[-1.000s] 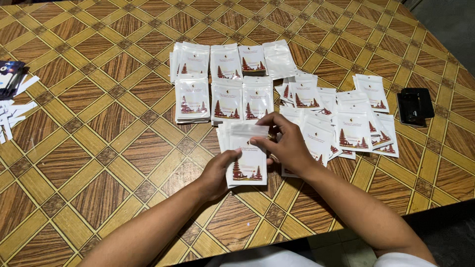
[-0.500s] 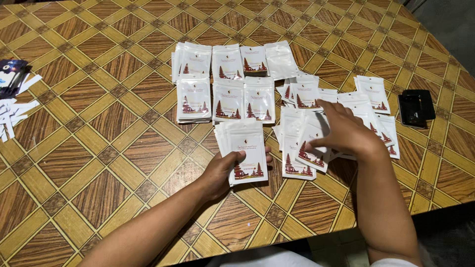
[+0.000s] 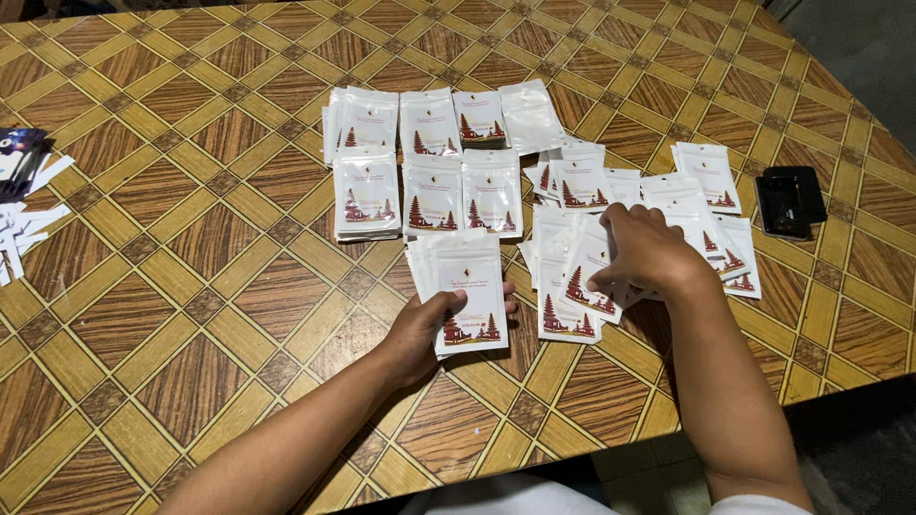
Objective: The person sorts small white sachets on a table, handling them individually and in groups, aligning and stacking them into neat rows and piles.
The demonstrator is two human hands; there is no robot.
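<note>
The left hand (image 3: 420,334) had its grip closed on a small stack of white pouches (image 3: 463,286), thumb laid across the front face and fingers hidden beneath, holding the stack just above the table (image 3: 191,315) near its front edge. The right hand (image 3: 649,253) lay knuckles-up on the loose heap of pouches (image 3: 572,286) just beside it, fingertips curled down and pinching at the edge of one pouch; whether that pouch was actually lifted could not be told.

The pouches looked flat, thin and light, probably glossy film that bends easily and slides against its neighbours, so a stack likely wants a firm pinch across its lower half while a single one is best picked up by an edge or corner. Each was rectangular, white, with a dark red tree-shaped print near the bottom. Further out, neat rows of pouches (image 3: 429,157) lay on the glossy table with its wood-grain diamond pattern, and a black rectangular object (image 3: 790,198) rested toward the right.
</note>
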